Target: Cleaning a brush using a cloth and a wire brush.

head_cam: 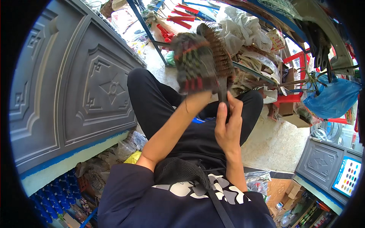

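Note:
A dark, blurred item with a ridged green, orange and red surface, apparently a shoe with its sole turned up (194,64), is raised above my knees. My left hand (202,99) shows only at the wrist, which runs into the lower end of this item; its fingers are hidden. Beside it, my right hand (229,122) grips the dark handle of a brush (219,52) with thumb and fingers. Stiff brown bristles fill the brush's long head. The head stands upright close against the item's right side; whether the bristles touch it cannot be told.
Grey moulded cabinet panels (111,85) stand on the left. Ahead, a blue metal rack (146,31) carries red-handled tools (182,15) and white plastic bags (242,27). At the right hangs a blue plastic bag (333,95). Cardboard boxes (293,191) sit low at the right.

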